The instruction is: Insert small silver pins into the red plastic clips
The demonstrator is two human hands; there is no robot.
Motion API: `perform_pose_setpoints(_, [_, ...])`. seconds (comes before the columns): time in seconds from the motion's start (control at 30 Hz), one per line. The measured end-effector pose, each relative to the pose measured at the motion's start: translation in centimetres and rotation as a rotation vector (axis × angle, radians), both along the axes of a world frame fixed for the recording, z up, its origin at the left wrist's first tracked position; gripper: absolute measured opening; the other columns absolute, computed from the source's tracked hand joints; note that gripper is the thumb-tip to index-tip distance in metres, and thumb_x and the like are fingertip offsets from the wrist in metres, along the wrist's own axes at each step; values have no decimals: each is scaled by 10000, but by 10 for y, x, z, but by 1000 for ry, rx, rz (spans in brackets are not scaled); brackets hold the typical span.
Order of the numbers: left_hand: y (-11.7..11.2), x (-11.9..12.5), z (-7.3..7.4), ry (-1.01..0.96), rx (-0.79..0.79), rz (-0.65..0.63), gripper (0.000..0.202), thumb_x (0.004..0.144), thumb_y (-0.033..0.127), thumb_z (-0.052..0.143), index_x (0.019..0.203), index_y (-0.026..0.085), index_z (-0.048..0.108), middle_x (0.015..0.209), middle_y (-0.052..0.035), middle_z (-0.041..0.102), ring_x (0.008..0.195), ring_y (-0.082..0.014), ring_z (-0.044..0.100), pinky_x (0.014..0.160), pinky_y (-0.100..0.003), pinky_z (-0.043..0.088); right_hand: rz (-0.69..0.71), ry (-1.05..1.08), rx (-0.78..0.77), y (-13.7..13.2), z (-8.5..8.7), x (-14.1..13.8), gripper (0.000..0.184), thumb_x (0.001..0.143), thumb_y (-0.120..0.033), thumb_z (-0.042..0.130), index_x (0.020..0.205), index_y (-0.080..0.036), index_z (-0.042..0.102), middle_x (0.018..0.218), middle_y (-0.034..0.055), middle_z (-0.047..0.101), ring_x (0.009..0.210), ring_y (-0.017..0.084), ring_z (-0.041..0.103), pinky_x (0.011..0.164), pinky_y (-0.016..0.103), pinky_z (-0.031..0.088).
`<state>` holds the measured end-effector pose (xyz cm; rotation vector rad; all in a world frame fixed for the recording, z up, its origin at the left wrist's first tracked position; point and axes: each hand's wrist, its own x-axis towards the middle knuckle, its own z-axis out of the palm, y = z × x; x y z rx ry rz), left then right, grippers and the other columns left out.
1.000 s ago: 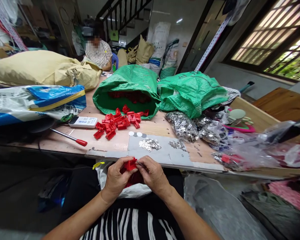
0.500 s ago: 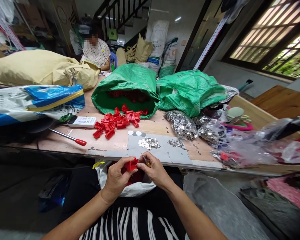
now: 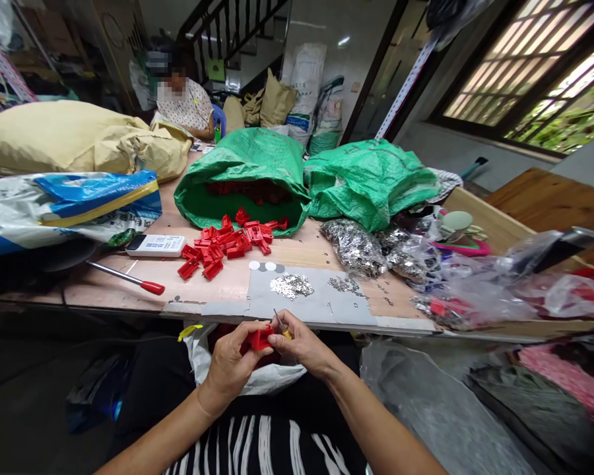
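Observation:
Between my hands is a red plastic part point(image 3: 259, 338), gripped by the fingers and thumb of my left hand point(image 3: 230, 359). My right hand point(image 3: 301, 343) is closed around a thin pointed tool with a yellow handle point(image 3: 286, 333), its metal tip aimed up and left; its fingertips are at the red part's right side. A white bag point(image 3: 272, 379) with red pieces inside lies open on my lap below. On the table beyond are small silver metal pieces point(image 3: 292, 286) and darker small metal pieces point(image 3: 345, 285), both on a grey sheet point(image 3: 317, 310).
Loose red parts point(image 3: 222, 244) spill from an open green sack point(image 3: 242, 148). A second green sack point(image 3: 371, 178) and plastic bags of metal pieces point(image 3: 354, 247) stand right. Left are a white device point(image 3: 156, 246) and a red-tipped rod point(image 3: 151, 287). Another person point(image 3: 185, 105) sits behind.
The view has shifted slightly, so the table's things appear a little further left. Both hands keep the red part and the pointed tool, with a slight change in the part's tilt.

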<state>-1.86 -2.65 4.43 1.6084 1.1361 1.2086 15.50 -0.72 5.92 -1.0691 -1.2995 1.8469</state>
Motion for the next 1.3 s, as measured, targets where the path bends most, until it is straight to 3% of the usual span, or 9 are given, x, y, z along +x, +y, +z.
perform_pose_setpoints(0.13, [2, 0, 0, -25, -17, -36, 285, 710, 220, 712, 989, 270, 685, 998, -19, 750, 976, -243, 677, 1091, -474, 316, 13, 66, -67, -1, -1, 3, 467, 696, -498, 717, 873, -224, 384, 639, -98, 395, 448, 33, 269, 423, 173, 194])
perform_pose_setpoints(0.3, [4, -6, 4, -141, -105, -139, 270, 688, 208, 746, 947, 248, 680, 1035, -47, 742, 1098, -255, 625, 1151, -499, 143, 33, 156, -120, -1, -2, 4, 492, 655, -433, 771, 861, -220, 378, 656, -97, 386, 447, 22, 252, 407, 169, 176])
perform_pose_setpoints(0.37, [4, -7, 5, -265, -215, -174, 247, 669, 213, 763, 901, 220, 679, 1092, -83, 720, 1187, -275, 560, 1143, -507, 162, 35, 188, -143, -2, -2, 2, 517, 621, -416, 795, 856, -218, 380, 666, -92, 399, 449, 20, 258, 404, 168, 175])
perform_pose_setpoints(0.47, [5, -7, 3, -569, -422, -171, 266, 637, 232, 786, 865, 191, 654, 1218, -118, 653, 1205, -294, 540, 1062, -477, 353, 68, 180, -160, -1, -2, -3, 512, 636, -465, 770, 858, -216, 382, 612, -96, 407, 432, 25, 270, 400, 166, 167])
perform_pose_setpoints(0.6, [7, -5, -6, -747, -546, -86, 314, 629, 224, 791, 886, 176, 617, 1226, -110, 648, 1092, -268, 625, 976, -422, 453, 127, -94, -3, 19, 4, 0, 385, 766, -508, 634, 910, -197, 458, 610, -62, 492, 465, 62, 373, 444, 180, 272])
perform_pose_setpoints(0.73, [12, -8, -13, -633, -500, 65, 331, 652, 232, 776, 931, 171, 608, 982, -54, 738, 876, -180, 689, 848, -305, 512, -107, -738, 524, 57, 15, 13, 96, 850, -290, 540, 840, -200, 571, 819, 14, 626, 744, 140, 540, 662, 250, 384])
perform_pose_setpoints(0.87, [17, -12, -13, -527, -446, 131, 328, 653, 245, 773, 928, 168, 612, 861, -17, 729, 781, -144, 673, 778, -256, 514, -79, -1177, 713, 88, 16, 15, 116, 855, -202, 505, 862, -209, 620, 923, 42, 639, 849, 171, 574, 723, 267, 373])
perform_pose_setpoints(1.0, [19, -13, -10, -485, -415, 136, 313, 661, 240, 765, 926, 171, 613, 887, -19, 717, 808, -143, 663, 791, -254, 510, -11, -1269, 730, 104, 11, 4, 100, 839, -231, 533, 879, -213, 623, 946, 51, 625, 841, 184, 578, 690, 269, 364])
perform_pose_setpoints(1.3, [25, -15, -6, -534, -417, 129, 304, 650, 224, 772, 911, 179, 621, 877, -5, 718, 804, -132, 661, 798, -241, 500, 16, -1181, 694, 118, 12, 1, 39, 796, -184, 541, 788, -202, 575, 816, 26, 632, 758, 166, 560, 627, 248, 333])
